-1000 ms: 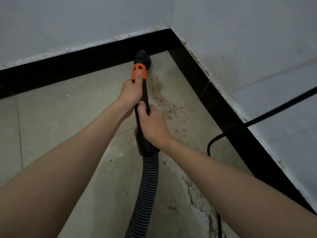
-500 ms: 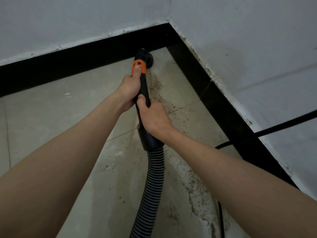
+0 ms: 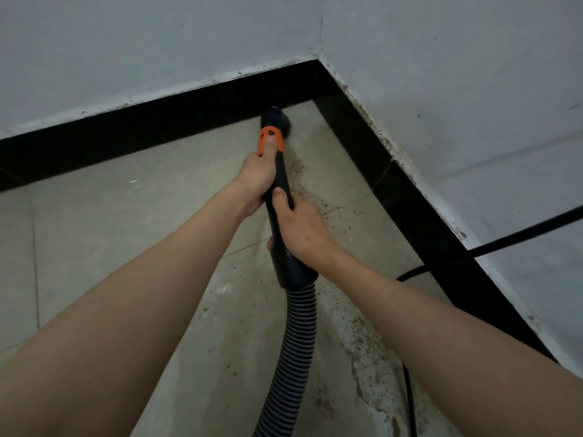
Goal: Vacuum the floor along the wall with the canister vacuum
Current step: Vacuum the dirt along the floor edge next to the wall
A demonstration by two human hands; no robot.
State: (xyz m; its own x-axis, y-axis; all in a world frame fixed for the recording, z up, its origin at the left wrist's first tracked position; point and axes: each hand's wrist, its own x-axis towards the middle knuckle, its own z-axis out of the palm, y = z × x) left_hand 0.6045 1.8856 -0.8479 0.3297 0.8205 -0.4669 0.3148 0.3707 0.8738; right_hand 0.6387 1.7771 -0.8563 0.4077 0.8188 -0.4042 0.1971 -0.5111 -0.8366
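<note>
Both hands [image 3: 257,176] grip wand [image 3: 279,181], nozzle [image 3: 275,118] at baseboard [image 3: 157,127]

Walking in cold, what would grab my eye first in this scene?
Two bare arms reach forward, the left hand and right hand gripping a black vacuum wand with an orange collar, its nozzle pressed near the black baseboard at the room's corner. A ribbed hose trails back toward the viewer, and brown grime streaks the floor along the right wall.
</note>
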